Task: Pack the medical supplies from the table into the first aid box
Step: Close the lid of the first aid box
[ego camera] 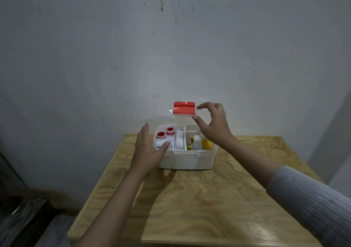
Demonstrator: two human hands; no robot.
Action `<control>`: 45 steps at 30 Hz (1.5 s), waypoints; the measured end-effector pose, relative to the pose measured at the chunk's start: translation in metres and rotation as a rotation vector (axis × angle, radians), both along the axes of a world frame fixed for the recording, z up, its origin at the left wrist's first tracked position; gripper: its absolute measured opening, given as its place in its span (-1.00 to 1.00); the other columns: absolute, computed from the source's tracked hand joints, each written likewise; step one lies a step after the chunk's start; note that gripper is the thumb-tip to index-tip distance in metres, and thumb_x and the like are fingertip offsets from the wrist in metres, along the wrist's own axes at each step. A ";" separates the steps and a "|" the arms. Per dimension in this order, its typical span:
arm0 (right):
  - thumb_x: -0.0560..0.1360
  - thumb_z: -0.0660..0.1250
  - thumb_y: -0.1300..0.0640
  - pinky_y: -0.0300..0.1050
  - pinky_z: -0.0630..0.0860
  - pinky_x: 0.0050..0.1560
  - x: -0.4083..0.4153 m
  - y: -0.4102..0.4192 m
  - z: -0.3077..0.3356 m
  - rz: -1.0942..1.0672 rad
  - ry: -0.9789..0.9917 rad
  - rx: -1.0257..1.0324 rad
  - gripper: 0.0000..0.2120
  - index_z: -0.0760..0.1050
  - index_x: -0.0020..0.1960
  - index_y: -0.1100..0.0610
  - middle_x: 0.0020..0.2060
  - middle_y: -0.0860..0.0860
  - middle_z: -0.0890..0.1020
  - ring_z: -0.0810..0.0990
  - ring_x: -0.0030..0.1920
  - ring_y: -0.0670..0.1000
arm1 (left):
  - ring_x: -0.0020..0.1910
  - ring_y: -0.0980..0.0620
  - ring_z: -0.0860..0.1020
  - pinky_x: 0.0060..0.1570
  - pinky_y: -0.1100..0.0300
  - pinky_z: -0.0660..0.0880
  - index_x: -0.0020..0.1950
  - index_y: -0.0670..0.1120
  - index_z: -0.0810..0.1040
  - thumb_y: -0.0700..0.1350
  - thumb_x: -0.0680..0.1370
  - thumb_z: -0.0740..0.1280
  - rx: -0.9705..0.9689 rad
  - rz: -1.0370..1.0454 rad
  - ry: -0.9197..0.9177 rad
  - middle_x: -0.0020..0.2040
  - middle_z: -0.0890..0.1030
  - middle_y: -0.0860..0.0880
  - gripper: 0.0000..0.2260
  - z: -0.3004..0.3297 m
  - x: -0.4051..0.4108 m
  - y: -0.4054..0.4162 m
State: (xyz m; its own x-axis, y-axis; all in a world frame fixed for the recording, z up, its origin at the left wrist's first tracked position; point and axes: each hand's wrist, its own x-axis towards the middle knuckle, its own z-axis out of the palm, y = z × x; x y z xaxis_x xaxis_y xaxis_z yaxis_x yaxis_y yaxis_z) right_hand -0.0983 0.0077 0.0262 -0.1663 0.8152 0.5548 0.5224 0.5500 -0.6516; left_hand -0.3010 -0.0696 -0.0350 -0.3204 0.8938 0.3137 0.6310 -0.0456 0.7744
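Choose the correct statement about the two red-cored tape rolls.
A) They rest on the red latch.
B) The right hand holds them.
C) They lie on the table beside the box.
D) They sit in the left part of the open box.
D: both tape rolls sit inside the white first aid box, in its left compartments, next to the left hand.

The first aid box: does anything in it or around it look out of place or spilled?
Nothing stands out. The first aid box sits level on the table, lid raised, supplies inside their compartments, nothing spilled. Only the wall behind shows dark stains.
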 end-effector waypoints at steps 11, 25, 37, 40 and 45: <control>0.38 0.45 0.03 -0.20 0.26 0.21 0.019 -0.035 -0.033 0.042 -0.067 -0.130 -0.57 0.47 0.22 0.04 0.14 0.08 0.40 0.33 0.25 0.05 | 0.35 -0.04 0.35 0.25 0.03 0.36 0.25 0.07 0.53 0.05 0.53 0.28 0.155 -0.027 0.159 0.37 0.43 -0.03 -0.70 0.012 0.020 0.006; 0.45 0.37 0.06 -0.23 0.32 0.13 0.002 -0.029 -0.030 0.106 -0.017 -0.201 -0.72 0.54 0.15 0.06 0.15 -0.01 0.56 0.47 0.20 -0.03 | 0.29 0.00 0.42 0.19 0.03 0.48 0.20 0.03 0.58 -0.09 0.47 0.40 0.182 -0.027 0.052 0.30 0.50 -0.03 -0.71 -0.005 0.024 0.003; 0.32 0.46 -0.13 0.13 0.27 0.33 0.012 -0.027 -0.060 0.102 -0.302 0.052 -0.49 0.48 0.25 -0.09 0.25 -0.05 0.50 0.38 0.28 0.01 | 0.28 0.02 0.41 0.18 0.05 0.48 0.18 0.02 0.59 -0.10 0.47 0.40 0.213 -0.031 0.023 0.29 0.50 0.00 -0.72 -0.012 0.022 0.006; 0.32 0.46 -0.06 0.18 0.30 0.31 0.011 -0.026 -0.066 0.078 -0.312 0.120 -0.51 0.49 0.24 -0.07 0.23 -0.03 0.53 0.41 0.26 0.05 | 0.29 0.02 0.40 0.17 0.08 0.46 0.18 0.02 0.58 -0.10 0.47 0.40 0.214 -0.028 0.027 0.30 0.49 -0.01 -0.72 -0.012 0.022 0.006; 0.34 0.45 -0.03 0.13 0.33 0.29 0.010 -0.025 -0.070 0.064 -0.310 0.181 -0.54 0.51 0.22 -0.02 0.22 0.01 0.55 0.43 0.25 0.09 | 0.30 0.02 0.40 0.18 0.04 0.47 0.19 0.03 0.58 -0.10 0.48 0.39 0.224 -0.020 0.024 0.31 0.48 -0.01 -0.72 -0.013 0.023 0.007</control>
State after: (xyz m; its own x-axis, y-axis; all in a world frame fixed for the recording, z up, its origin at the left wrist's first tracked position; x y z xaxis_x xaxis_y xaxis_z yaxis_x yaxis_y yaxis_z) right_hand -0.0887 -0.0175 -0.0436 -0.3968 0.6907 0.6046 0.6409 0.6800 -0.3562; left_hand -0.2777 -0.0631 -0.0479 -0.2930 0.8074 0.5120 0.6463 -0.2274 0.7284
